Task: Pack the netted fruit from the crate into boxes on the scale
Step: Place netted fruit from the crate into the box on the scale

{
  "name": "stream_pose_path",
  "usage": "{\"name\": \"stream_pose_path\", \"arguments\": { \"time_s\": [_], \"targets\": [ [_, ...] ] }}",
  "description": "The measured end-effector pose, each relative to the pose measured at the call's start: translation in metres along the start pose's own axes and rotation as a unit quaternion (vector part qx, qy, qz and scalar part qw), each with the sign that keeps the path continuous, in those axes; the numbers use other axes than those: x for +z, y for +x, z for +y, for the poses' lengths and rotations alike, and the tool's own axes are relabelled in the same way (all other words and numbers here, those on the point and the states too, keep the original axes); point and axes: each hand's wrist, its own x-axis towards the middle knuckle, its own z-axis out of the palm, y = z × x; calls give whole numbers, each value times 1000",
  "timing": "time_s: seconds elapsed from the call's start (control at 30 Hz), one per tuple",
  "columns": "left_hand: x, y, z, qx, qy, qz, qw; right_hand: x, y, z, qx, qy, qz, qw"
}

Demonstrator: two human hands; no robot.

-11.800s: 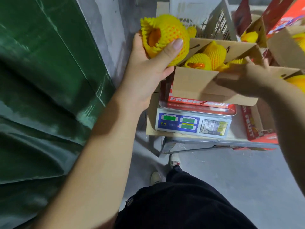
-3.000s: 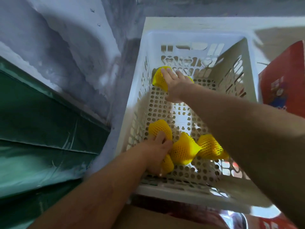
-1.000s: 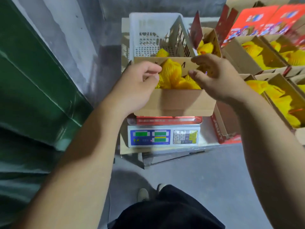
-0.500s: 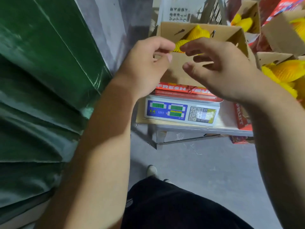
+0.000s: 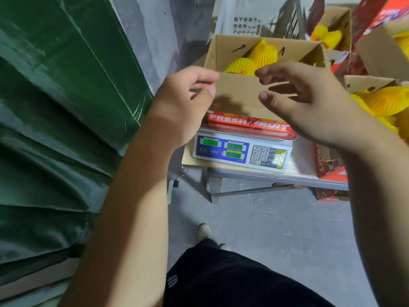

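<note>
Both hands drawn apart since before, left hand [image 5: 188, 100] loosely curled, right hand [image 5: 309, 103] spread, box [image 5: 239, 94] untouched.

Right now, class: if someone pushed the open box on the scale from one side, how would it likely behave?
The box would probably slide rather than tip, since it sits flat on the scale. Its thin card walls may flex. The netted fruit inside adds weight and could shift.

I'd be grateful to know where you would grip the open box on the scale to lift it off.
Probably by the two short end walls of the box, one hand from each side, low down. Its top is open with flaps up, fruit sits inside, and the scale leaves the ends clear.
</note>
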Motion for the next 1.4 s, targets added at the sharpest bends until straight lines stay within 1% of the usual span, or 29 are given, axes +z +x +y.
{"name": "stream_pose_path", "arguments": {
  "time_s": [0.2,0.3,0.4,0.53,0.63,0.67,0.73,0.8,0.87,0.93,1.0,1.03,1.07,1.13,1.2,1.23,1.27,1.33,1.4],
  "targets": [
    [10,9,1,-23,1,-8,1000,-5,9,18,19,12,10,1000],
    [15,19,-3,-22,2,-16,1000,-12,21,31,42,-20,28,998],
    [18,35,-6,-14,4,-28,999,-23,39,46,82,-82,52,992],
    [23,70,-10,-16,-7,-41,999,-28,75,61,124,-123,43,984],
    [31,103,-12,-22,11,-49,999,-21,105,70,142,-138,20,980],
    [35,115,-12,-26,26,-62,997,-18,116,73,152,-140,13,978],
    [45,137,-12,-44,58,-116,991,-12,133,80,183,-155,-11,971],
    [58,155,-13,-64,138,-191,970,-8,143,88,211,-174,-31,961],
    [70,166,-15,-85,239,-231,939,-10,148,98,236,-218,-38,946],
    [78,174,-17,-105,278,-231,926,-17,149,108,271,-269,-83,921],
    [82,181,-20,-115,280,-235,924,-25,150,114,309,-284,-163,893],
    [83,188,-21,-118,278,-242,922,-29,153,116,312,-283,-184,888],
    [82,189,-22,-124,273,-251,920,-29,153,115,295,-278,-178,897],
    [83,198,-22,-118,272,-244,923,-34,160,113,242,-264,-98,928],
    [87,206,-21,-84,261,-187,943,-39,173,112,205,-237,-18,949],
    [90,211,-20,-61,231,-149,960,-41,181,112,197,-215,5,957],
    [92,216,-18,-39,190,-116,974,-44,190,114,191,-193,19,962],
    [96,229,-17,-4,141,-83,987,-51,208,125,172,-180,36,968],
    [99,245,-18,17,154,-73,985,-60,231,144,155,-198,47,967]
  ]
}}
